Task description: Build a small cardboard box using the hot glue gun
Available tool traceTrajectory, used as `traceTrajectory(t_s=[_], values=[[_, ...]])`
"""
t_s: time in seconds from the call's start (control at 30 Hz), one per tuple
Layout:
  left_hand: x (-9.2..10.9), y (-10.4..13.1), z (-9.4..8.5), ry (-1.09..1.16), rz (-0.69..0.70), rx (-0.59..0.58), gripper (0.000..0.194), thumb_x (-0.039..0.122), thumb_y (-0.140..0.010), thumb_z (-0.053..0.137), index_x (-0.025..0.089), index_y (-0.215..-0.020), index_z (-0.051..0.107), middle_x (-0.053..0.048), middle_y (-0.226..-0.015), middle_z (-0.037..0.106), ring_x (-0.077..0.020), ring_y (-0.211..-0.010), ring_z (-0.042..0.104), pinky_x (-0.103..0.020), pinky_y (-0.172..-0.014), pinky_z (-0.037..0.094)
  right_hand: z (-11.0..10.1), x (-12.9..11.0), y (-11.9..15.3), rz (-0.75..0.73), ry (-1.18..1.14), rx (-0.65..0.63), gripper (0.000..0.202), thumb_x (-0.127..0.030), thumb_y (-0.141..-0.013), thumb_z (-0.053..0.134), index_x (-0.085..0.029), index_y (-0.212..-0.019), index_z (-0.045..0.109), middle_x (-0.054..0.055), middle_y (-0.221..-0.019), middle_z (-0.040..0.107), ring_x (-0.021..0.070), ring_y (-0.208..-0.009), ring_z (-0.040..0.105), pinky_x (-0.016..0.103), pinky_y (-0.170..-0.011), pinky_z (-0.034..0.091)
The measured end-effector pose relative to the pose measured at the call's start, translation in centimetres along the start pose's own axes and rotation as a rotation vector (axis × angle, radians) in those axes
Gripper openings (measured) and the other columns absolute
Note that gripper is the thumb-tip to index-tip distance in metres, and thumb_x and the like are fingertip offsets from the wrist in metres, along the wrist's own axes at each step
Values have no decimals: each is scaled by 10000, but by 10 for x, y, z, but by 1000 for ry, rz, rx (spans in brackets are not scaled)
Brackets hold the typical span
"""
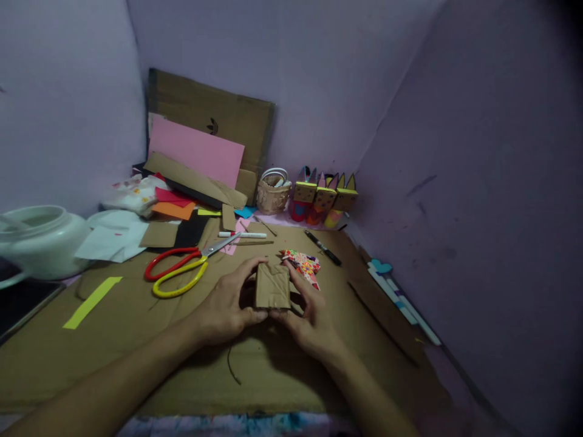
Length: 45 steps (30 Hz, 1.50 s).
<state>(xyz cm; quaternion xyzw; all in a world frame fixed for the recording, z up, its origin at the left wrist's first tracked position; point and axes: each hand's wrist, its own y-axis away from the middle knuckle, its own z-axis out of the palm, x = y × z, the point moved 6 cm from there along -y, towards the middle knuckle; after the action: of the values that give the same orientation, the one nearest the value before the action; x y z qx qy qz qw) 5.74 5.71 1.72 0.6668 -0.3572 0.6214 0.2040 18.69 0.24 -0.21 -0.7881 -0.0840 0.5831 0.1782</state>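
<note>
A small brown cardboard box (272,286) is held up over the cardboard sheet (191,376) that covers the table. My left hand (230,303) grips its left side, thumb at the lower edge and fingers at the top. On the right side, my right hand (312,312) holds it the same way, thumb below. Just behind the box lies a flowery patterned paper piece (308,262), partly hidden by my right fingers. Scissors (203,258) with one red and one yellow handle lie to the left of the box, blades pointing away to the right.
A white pot (45,243) stands at the left, near a yellow strip (93,302). Papers and pink card (195,149) are piled at the back. Behind are a small basket (273,195) and decorated cups (325,197). A black pen (323,247) and white sticks (392,294) lie right.
</note>
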Motion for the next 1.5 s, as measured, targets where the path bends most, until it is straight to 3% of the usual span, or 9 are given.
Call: traceTrajectory(t_s=[0.23, 0.4, 0.5, 0.6, 0.8, 1.0, 1.1, 1.23, 1.5], values=[[-5, -2, -4, -22, -25, 26, 757, 195, -672, 702, 176, -1338, 344, -152, -1327, 533, -293, -1192, 546, -422, -991, 460, 1, 4, -2, 110, -52, 34, 779, -305, -718, 720, -209, -1418, 391, 126, -1430, 466, 320, -1327, 407, 503, -1072, 345], [-3, -4, -10, 41, -39, 57, 713, 200, -631, 732, 163, -1277, 434, -140, -1284, 569, -296, -1142, 580, -423, -967, 477, 1, -5, -4, 146, -121, 27, 780, -393, -656, 766, -215, -1358, 477, 127, -1382, 519, 326, -1264, 481, 445, -928, 494], [-4, -5, -20, 80, -64, 143, 707, 208, -596, 770, 160, -1236, 472, -135, -1241, 599, -304, -1133, 584, -426, -957, 482, -30, -7, -6, 178, 12, 245, 674, -448, -654, 743, -196, -1255, 569, 139, -1229, 634, 299, -1075, 620, 394, -787, 544], [-6, -7, -30, 127, -64, 194, 692, 212, -587, 794, 174, -1213, 504, -120, -1217, 621, -302, -1130, 587, -420, -945, 488, -77, -6, -2, 313, 393, 563, 431, -503, -739, 634, -160, -995, 683, 124, -906, 729, 258, -786, 681, 340, -621, 516], [-8, -6, -36, 171, -73, 260, 657, 199, -598, 778, 183, -1204, 524, -104, -1187, 642, -290, -1106, 598, -406, -911, 500, -81, 9, -19, 564, 866, 192, 433, -654, -653, 617, -227, -642, 690, 112, -672, 716, 303, -682, 663, 306, -509, 374], [-5, -7, -35, 175, -95, 277, 662, 192, -583, 773, 163, -1196, 524, -120, -1179, 643, -301, -1087, 607, -428, -903, 498, -64, 30, -31, 586, 499, 244, 251, -295, -502, 763, -225, -446, 529, 19, -457, 561, 235, -562, 601, 268, -467, 365], [-4, -6, -36, 196, -102, 305, 698, 190, -563, 779, 153, -1205, 509, -133, -1192, 635, -310, -1081, 610, -439, -898, 498, -66, 38, -28, 578, 280, 245, 139, -317, -589, 690, -208, -632, 616, -21, -482, 551, 176, -458, 541, 264, -406, 412], [-5, -6, -39, 210, -118, 345, 702, 187, -534, 790, 153, -1182, 522, -120, -1141, 664, -312, -1044, 626, -449, -894, 491, -71, 26, -20, 475, 19, 288, 317, -421, -630, 668, -180, -829, 612, -19, -603, 554, 150, -530, 539, 275, -462, 494], [-12, -8, -44, 345, -171, 382, 563, 204, -569, 764, 175, -1104, 593, -62, -1038, 707, -300, -1020, 633, -427, -874, 504, -53, 1, -12, 282, -260, 140, 417, -517, -790, 592, -158, -997, 634, -47, -498, 488, 71, -357, 307, 202, -335, 219]])
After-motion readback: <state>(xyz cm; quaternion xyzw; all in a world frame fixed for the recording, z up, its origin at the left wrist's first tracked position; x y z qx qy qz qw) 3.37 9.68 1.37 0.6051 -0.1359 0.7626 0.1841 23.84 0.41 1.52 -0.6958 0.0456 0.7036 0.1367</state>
